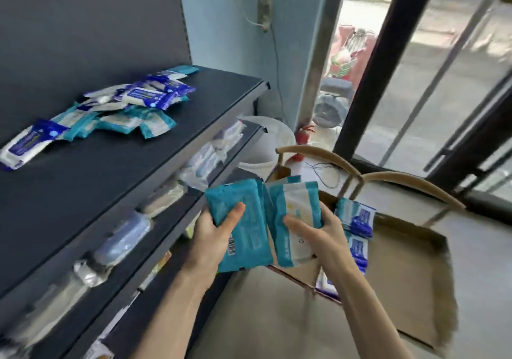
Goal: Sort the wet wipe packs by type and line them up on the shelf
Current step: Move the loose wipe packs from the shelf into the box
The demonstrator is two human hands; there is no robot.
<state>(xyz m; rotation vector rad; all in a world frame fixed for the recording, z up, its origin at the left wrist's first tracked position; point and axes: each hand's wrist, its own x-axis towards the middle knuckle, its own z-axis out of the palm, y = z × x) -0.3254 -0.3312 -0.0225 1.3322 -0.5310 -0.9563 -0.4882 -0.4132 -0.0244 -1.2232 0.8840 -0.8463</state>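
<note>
Your left hand [213, 234] is curled round a stack of teal packs [243, 220], with the thumb on top and the bar code side facing you. Your right hand [315, 231] grips a teal and white pack [293, 200] just beside them, thumb across its front. There may be more packs behind it, but I cannot tell how many. The two bunches touch in the middle, close to you and lower than the top shelf [138, 170].

That shelf is up on the left. Far along it lies a messy pile [124, 106] with blue and teal packs all mixed up. One blue pack [27, 145] lies by itself at the near left end. Nothing stands in a row yet, so I think most of the job is still to do. On the right, a cardboard box [401, 261] holds more blue packs [357, 217].

Here is what could go wrong. The packs look soft and smooth, so the stack in your left hand could slide apart when you lift it, and some could fall to the floor. Both hands are full too, so you have no free hand to clear a spot. If you just drop these on the pile, the mix gets worse. Put them on a bare part of the shelf, away from the blue ones.
</note>
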